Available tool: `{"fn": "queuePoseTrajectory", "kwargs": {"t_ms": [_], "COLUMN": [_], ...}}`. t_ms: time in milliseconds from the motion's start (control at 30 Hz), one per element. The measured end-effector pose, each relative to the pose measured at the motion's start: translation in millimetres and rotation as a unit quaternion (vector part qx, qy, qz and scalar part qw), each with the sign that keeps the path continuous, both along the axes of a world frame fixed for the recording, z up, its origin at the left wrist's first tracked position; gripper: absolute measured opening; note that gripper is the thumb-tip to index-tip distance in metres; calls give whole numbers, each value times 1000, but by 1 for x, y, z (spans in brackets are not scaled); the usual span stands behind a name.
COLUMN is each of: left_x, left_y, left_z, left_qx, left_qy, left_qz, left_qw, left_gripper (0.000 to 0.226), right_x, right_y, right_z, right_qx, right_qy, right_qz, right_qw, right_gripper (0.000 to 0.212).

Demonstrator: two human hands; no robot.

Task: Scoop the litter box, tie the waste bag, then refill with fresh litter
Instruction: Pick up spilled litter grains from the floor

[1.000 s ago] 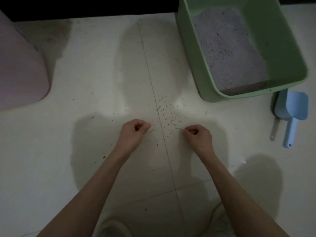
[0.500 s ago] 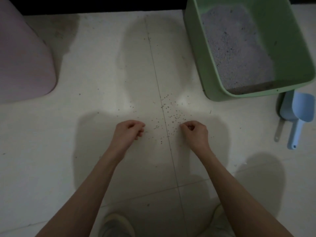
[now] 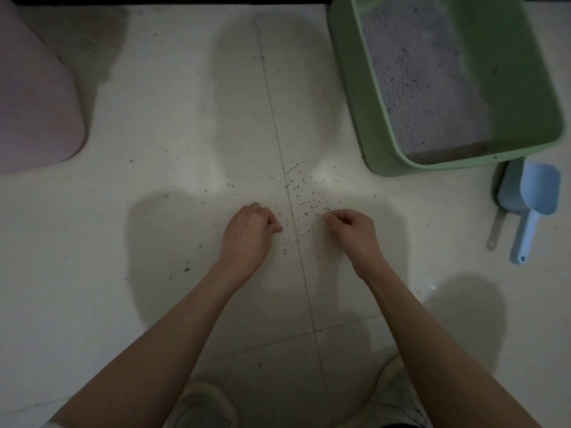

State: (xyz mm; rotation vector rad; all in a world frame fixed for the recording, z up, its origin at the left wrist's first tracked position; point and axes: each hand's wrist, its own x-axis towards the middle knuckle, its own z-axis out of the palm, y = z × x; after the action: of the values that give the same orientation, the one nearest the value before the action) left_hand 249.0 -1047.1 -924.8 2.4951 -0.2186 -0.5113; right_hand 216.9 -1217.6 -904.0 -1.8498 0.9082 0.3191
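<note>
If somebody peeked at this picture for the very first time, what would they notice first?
Probably the two hands, left hand and right hand, with fingers curled, low over the scattered litter grains on the pale floor mid-picture. Next, the green litter box at the upper right, with a blue scoop lying just below it.

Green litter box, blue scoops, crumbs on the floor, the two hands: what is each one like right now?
Green plastic litter box: on the floor, holding grey litter.
Two pale blue plastic scoops: lying on the floor beside the box, untouched.
Scattered dark litter grains: spilled along the tile seam.
Left hand: fingers curled, at the grains; whether it holds any cannot be told.
Right hand: fingers curled, at the grains, likewise.
Pink rounded container: standing at the left.
</note>
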Motion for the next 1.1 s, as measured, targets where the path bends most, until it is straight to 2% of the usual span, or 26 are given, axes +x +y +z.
{"fn": "queuePoseTrajectory", "kwargs": {"t_ms": [67, 167, 233, 333, 367, 400, 433, 500, 567, 600, 667, 700, 767, 800, 833, 900, 933, 1000, 1100], "left_x": [1, 5, 8, 13, 15, 16, 18, 20, 22, 23, 23, 22, 20, 19, 18, 16, 16, 16, 18], "left_y": [2, 11, 21, 32, 33, 33, 32, 26, 19, 15, 7, 3, -4, -7, -9, -12, -13, -15, -16], "left_z": [3, 13, 18, 22, 23, 24, 24, 22, 19, 18, 16, 16, 15, 13, 11, 6, 4, 3, 5], "left_qx": [-31, -165, -280, -446, -469, -476, -472, -434, -368, -334, -258, -215, -134, -109, -89, -52, -40, -30, -16], "left_qy": [3, 70, 157, 278, 298, 304, 298, 266, 238, 227, 194, 168, 101, 78, 63, 44, 37, 27, 27], "left_qz": [20, 161, 248, 335, 347, 350, 344, 318, 293, 280, 242, 217, 169, 152, 136, 105, 95, 83, 58], "left_qw": [999, 971, 914, 782, 755, 747, 755, 800, 850, 871, 915, 937, 971, 979, 985, 992, 994, 996, 998], "left_gripper": [15, 9, 14, 19, 18, 17, 15, 14, 17, 20, 18, 12, 11, 14, 15, 15, 14, 14, 17], "right_x": [6, 16, 19, 21, 20, 19, 18, 14, 9, 5, -2, -6, -10, -10, -10, -8, -6, 0, 9], "right_y": [9, 23, 30, 34, 35, 35, 34, 31, 21, 14, 2, -3, -9, -9, -8, -6, -4, 3, 13], "right_z": [-4, -8, -11, -15, -15, -14, -15, -12, -5, -1, 7, 10, 12, 13, 11, 6, 3, -2, -8], "right_qx": [-88, -147, -171, -185, -189, -192, -188, -152, -43, 51, 269, 334, 373, 360, 315, 128, 29, -79, -144], "right_qy": [11, -15, -25, -30, -30, -33, -36, -42, -51, -60, -81, -88, -88, -84, -75, -38, -17, 3, -4], "right_qz": [56, 106, 124, 138, 147, 155, 159, 124, 13, -63, -202, -238, -258, -251, -226, -98, -28, 47, 73], "right_qw": [994, 983, 977, 972, 971, 969, 969, 980, 998, 995, 938, 908, 887, 895, 919, 986, 999, 996, 987], "right_gripper": [21, 25, 22, 17, 18, 19, 19, 19, 16, 15, 15, 15, 16, 17, 17, 17, 14, 10, 15]}}
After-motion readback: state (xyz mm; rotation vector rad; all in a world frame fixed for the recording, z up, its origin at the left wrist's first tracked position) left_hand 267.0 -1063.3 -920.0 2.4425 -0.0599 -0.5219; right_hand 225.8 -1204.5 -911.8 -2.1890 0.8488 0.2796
